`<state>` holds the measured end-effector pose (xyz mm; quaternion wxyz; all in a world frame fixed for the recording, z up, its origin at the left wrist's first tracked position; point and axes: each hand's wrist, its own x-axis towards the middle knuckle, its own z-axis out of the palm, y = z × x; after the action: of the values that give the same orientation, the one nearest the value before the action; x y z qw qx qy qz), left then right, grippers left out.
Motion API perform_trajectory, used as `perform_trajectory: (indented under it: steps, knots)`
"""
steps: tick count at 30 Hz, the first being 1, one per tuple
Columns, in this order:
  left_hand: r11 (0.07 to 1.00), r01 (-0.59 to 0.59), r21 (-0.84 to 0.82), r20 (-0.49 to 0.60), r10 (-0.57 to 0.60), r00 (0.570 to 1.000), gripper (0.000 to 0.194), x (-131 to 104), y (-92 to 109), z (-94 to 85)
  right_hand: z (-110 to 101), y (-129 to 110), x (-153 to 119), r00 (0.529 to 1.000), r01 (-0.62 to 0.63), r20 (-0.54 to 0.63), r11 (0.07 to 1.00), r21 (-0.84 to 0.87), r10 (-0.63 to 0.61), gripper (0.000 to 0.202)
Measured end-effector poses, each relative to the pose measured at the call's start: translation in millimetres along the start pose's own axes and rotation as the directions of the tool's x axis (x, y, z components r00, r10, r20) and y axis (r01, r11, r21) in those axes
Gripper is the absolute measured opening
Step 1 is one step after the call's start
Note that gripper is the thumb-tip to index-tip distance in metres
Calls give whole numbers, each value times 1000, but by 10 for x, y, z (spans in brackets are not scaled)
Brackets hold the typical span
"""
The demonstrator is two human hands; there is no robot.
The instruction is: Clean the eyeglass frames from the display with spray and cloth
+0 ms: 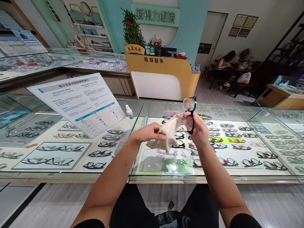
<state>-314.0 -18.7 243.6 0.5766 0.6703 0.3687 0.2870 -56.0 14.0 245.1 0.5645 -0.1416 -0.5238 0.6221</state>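
Observation:
My right hand (199, 129) grips a pair of black-framed eyeglasses (193, 106) above the glass counter, with the frame turned on end so one lens sits over the other. In my left hand (152, 133) is a cream cleaning cloth (168, 131), pinched between thumb and fingers and hanging down. The cloth's upper corner reaches to the glasses near the lower lens and the right fingertips; whether it touches the lens I cannot tell. Some of the right fingers are hidden behind the frame.
Under the glass counter (161, 179) lie rows of eyeglasses (228, 162). On top, at left, stand a small white spray bottle (129, 112) and a tilted printed sheet (83, 101). Beyond are a wooden cashier desk (161, 68) and a seated person (225, 65).

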Motion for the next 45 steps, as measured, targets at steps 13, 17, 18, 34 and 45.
perform_trajectory:
  steps: [13, 17, 18, 34, 45]
  knots:
    - [994, -99, 53, -142, 106, 984, 44, -118, 151, 38, -86, -13, 72, 996, -50, -72, 997, -51, 47, 34]
    - [958, -226, 176, -286, 269, 920, 38, -141, 229, 107, -57, 24, 110, 981, -171, -102, 983, -62, 164, 38]
    - [947, -243, 211, -296, 299, 907, 34, -148, 236, 118, -41, 47, 114, 976, -203, -95, 978, -51, 198, 39]
    - [940, -174, 295, -602, 324, 730, 54, -139, 184, 112, 40, 55, -15, 989, -54, 132, 992, -110, 68, 37]
    - [927, -189, 323, -562, 349, 750, 52, -96, 162, 102, 37, 177, -39, 974, -109, 171, 968, -225, 149, 44]
